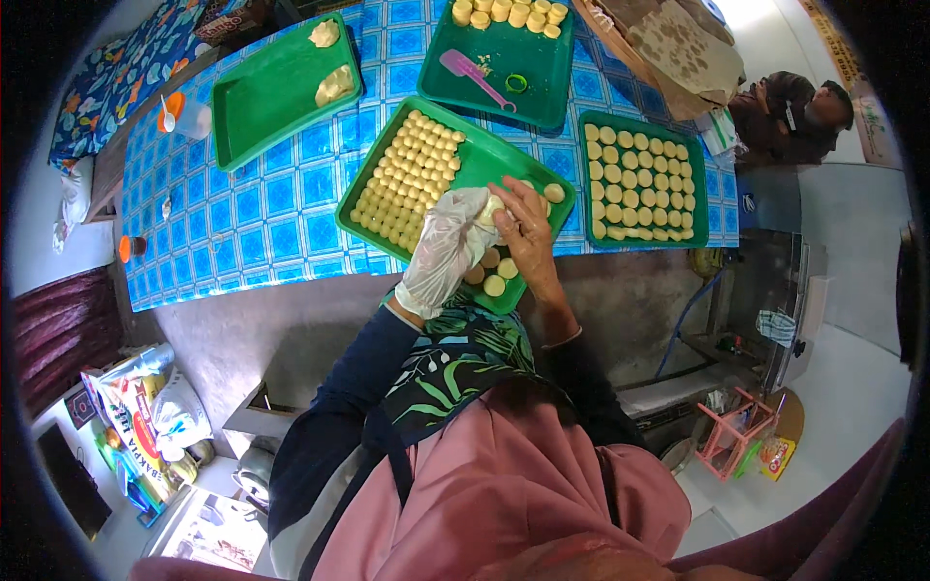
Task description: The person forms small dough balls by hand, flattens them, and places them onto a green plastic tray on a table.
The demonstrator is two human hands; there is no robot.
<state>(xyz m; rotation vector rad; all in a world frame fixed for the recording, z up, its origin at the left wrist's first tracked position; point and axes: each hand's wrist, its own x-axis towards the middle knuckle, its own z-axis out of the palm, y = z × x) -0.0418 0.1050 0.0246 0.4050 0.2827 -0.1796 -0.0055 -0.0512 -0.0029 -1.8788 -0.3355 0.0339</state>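
My left hand [448, 240], in a clear plastic glove, holds a small pale piece of dough [490, 211] at its fingertips. My bare right hand [531, 237] presses against the dough from the other side, its fingers partly curled round it. Both hands are above a green tray [491, 167] at the table's near edge. Rows of small yellow balls [407, 179] fill the tray's left part. Round, flattened dough pieces [494, 286] lie at its near right corner, and another round piece [554, 193] sits right of my right hand. My hands hide part of the tray.
A green tray [276, 111] with dough lumps [334, 85] stands far left. Another tray at the back holds a pink spatula [465, 66], a green ring [516, 83] and yellow rounds [501, 12]. Flat rounds [639, 179] line the right tray. A person [790, 111] is at far right.
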